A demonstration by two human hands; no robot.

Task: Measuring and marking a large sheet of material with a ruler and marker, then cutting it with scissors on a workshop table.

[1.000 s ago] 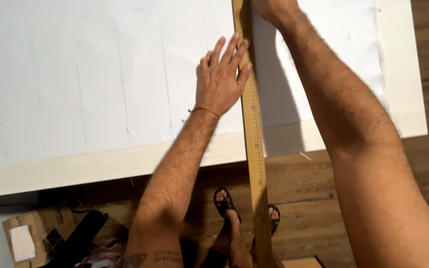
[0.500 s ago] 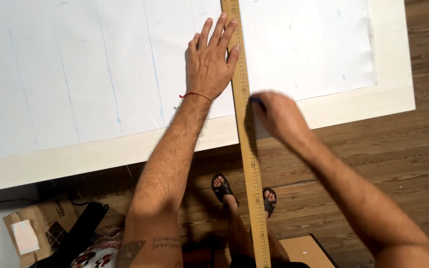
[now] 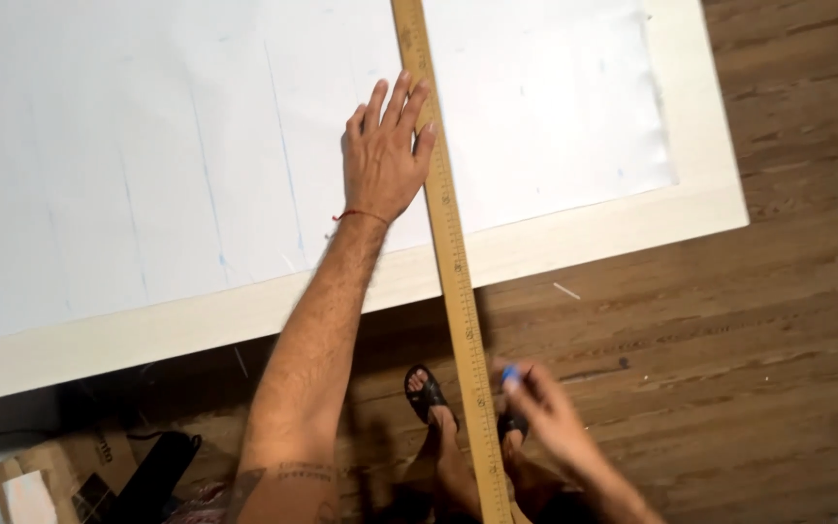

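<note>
My left hand [image 3: 382,160] flat, open, on white sheet [image 3: 147,146], touching wooden ruler [image 3: 448,243]; right hand [image 3: 545,412] pinches small blue marker [image 3: 509,376] beside ruler.

A pale bench [image 3: 574,243] stood over a brown wooden floor [image 3: 749,369]. White fabric [image 3: 147,146] covered most of it, and a long wooden ruler [image 3: 443,213] lay across, overhanging the near edge.

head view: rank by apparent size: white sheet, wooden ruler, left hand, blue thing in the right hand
1. white sheet, largest by far
2. wooden ruler, long and narrow
3. left hand, flat on the sheet, beside the ruler
4. small blue object, pinched in the right hand; blurred, kind unclear
</note>
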